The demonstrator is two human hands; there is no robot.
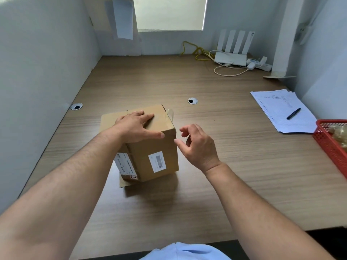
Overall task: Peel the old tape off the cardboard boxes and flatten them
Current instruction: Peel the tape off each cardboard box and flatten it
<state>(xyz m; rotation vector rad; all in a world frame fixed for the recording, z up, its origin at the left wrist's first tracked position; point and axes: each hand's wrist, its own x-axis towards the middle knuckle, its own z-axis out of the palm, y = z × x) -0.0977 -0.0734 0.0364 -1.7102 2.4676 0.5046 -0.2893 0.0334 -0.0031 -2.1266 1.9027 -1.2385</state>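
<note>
Pressing flat: your left hand [135, 126] on cardboard box [155, 152]; right hand [197, 145] loosely curled, empty. Risk: tape tab [170, 113] beyond fingertips tearing.

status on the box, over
Left hand flat on cardboard box top. Right hand beside it, holding nothing. Tape flap lifted at far corner. Nothing blocking.

Left grip [138, 126] flat on top of cardboard box [155, 152] on surface [234, 166]. Right grip [197, 145] loosely curled just beside box's right edge. Clear tape [170, 114] sticks up at far corner.
</note>
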